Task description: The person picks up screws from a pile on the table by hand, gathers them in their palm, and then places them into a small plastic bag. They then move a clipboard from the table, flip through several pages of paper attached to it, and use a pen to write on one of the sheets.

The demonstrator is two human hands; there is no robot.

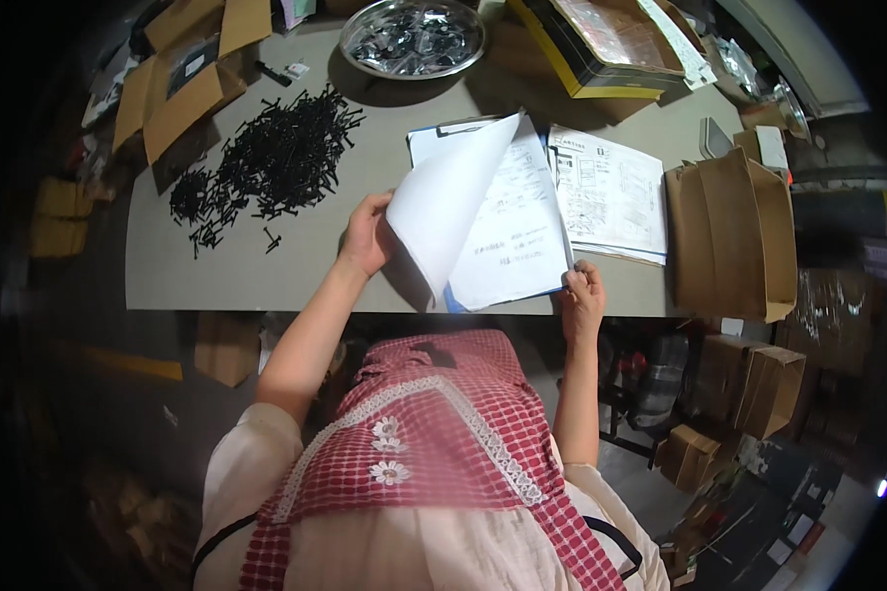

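A blue clipboard (452, 299) lies near the table's front edge with a stack of papers under its clip. My left hand (369, 238) is closed on the left edge of a white sheet (443, 212), which curls up and away from the clipboard. Beneath it shows a page with handwriting (515, 231). At the clipboard's lower right corner, my right hand (583, 289) has its fingers bent and pressed together at the edge of the papers. Printed sheets with drawings (621, 197) lie just right of the clipboard.
A pile of small black screw-like parts (291, 153) spreads on the left of the table (266, 281). Behind stands a round metal bowl (353, 61) of small bagged parts. Open cardboard boxes stand at the back left (140, 108) and right (715, 236); a black-and-yellow box (611, 79) sits at the back right.
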